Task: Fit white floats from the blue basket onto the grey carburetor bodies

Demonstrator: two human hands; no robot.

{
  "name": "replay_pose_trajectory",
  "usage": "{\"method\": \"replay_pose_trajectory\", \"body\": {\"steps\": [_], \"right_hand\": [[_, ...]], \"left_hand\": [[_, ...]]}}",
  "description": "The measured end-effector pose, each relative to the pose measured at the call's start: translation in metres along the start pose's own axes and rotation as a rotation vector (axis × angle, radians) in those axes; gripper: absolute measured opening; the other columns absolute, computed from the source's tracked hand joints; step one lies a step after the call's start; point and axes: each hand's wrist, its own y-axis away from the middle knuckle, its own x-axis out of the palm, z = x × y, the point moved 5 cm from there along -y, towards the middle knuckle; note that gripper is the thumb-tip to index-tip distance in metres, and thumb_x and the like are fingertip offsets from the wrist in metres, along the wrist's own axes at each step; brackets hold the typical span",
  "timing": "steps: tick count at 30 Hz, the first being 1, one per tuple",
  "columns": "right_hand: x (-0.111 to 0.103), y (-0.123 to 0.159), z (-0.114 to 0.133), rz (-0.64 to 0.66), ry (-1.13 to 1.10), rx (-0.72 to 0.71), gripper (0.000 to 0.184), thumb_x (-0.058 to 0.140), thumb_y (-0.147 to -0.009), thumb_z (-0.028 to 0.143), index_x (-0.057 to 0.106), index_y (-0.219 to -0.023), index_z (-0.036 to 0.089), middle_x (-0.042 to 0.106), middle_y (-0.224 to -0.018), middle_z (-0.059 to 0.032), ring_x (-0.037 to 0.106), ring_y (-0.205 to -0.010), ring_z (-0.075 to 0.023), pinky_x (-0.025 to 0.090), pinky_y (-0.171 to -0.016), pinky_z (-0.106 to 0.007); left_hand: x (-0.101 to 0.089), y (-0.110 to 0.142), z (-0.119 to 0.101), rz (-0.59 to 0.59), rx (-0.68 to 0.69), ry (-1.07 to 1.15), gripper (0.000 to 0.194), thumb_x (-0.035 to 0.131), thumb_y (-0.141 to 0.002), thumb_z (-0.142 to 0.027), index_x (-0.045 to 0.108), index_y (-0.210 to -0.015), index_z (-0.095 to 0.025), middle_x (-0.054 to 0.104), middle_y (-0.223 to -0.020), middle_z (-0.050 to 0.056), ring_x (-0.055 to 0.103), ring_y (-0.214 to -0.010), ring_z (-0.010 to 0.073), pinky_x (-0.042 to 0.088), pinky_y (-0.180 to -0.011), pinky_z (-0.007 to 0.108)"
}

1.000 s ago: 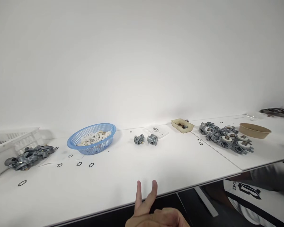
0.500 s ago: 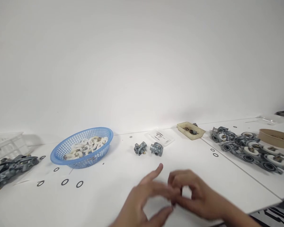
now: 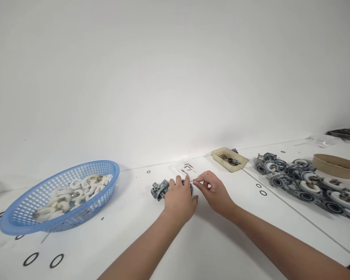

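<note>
My left hand (image 3: 179,197) reaches over two small grey metal carburetors in the middle of the table. Its fingers and thumb close round the right carburetor (image 3: 191,188), which is mostly covered by the hand. Just left of the fingers lies the other carburetor (image 3: 159,190). My right hand (image 3: 211,188) is beside it, thumb and forefinger pinched on a thin, dark pin-like piece (image 3: 193,180) that points toward the held carburetor. Whether the piece touches the carburetor is hard to see. Behind the hands is a clear plastic tray (image 3: 177,168) with several small dark pins.
A blue basket (image 3: 111,182) of white ring-shaped floats stands at left, with black rings (image 3: 56,261) scattered in front. Behind right is a cream tray (image 3: 237,168) of small dark parts. Several grey carburetors (image 3: 280,181) with white floats and a tan bowl (image 3: 332,167) lie further right.
My hands, earlier together near the front, have moved forward to the carburetors. The left has taken hold of the right carburetor. The view has shifted, with the basket now further left and nearer.
</note>
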Motion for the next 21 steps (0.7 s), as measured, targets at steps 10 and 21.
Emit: {"method": "replay_pose_trajectory", "body": {"steps": [10, 21], "right_hand": [[0.01, 0.003, -0.002, 0.056, -0.152, 0.107, 0.038, 0.075, -0.104, 0.064, 0.079, -0.101, 0.026, 0.074, -0.118, -0.0098, 0.069, -0.118, -0.0308, 0.053, -0.079, -0.038], [0.072, 0.055, 0.057, 0.43, -0.438, 0.086, 0.025, 0.082, -0.104, 0.05, 0.08, -0.099, 0.026, 0.078, -0.132, -0.0071, 0.074, -0.104, -0.0202, 0.054, -0.079, -0.031]], "left_hand": [[-0.006, 0.046, 0.041, -0.016, 0.126, 0.267, 0.018, 0.075, -0.097, -0.02, 0.061, -0.106, -0.025, 0.06, -0.153, 0.012, 0.076, -0.117, 0.0289, 0.067, -0.09, 0.042], [0.004, 0.132, 0.136, -0.052, 0.202, 0.699, 0.035, 0.085, -0.095, -0.037, 0.052, -0.092, -0.028, 0.067, -0.158, 0.008, 0.054, -0.162, 0.0359, 0.057, -0.122, 0.049]]}}
